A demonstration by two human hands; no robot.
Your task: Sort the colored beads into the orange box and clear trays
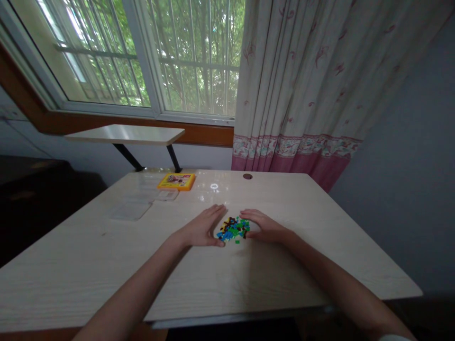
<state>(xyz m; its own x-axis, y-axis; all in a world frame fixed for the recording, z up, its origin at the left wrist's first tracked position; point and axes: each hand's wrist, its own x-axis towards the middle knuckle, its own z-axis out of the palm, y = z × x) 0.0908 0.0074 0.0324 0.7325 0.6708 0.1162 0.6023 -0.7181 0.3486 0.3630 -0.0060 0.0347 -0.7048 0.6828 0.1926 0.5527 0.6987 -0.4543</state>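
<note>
The bricks [233,228] are too small to tell apart singly. The box [177,181] print at far left is unreadable. Clear sheets [133,207] near it are faint. The bench [106,265] near edge is cut off at the left.

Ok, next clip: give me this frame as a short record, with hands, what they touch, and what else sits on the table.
left hand: flat on table, cupped against left side of the pile
right hand: flat, cupped against its right side
pile of small bricks: blue, green, dark pieces, between both hands
table: pale wood
yellow box: far left
clear plastic bags: beside box
</note>
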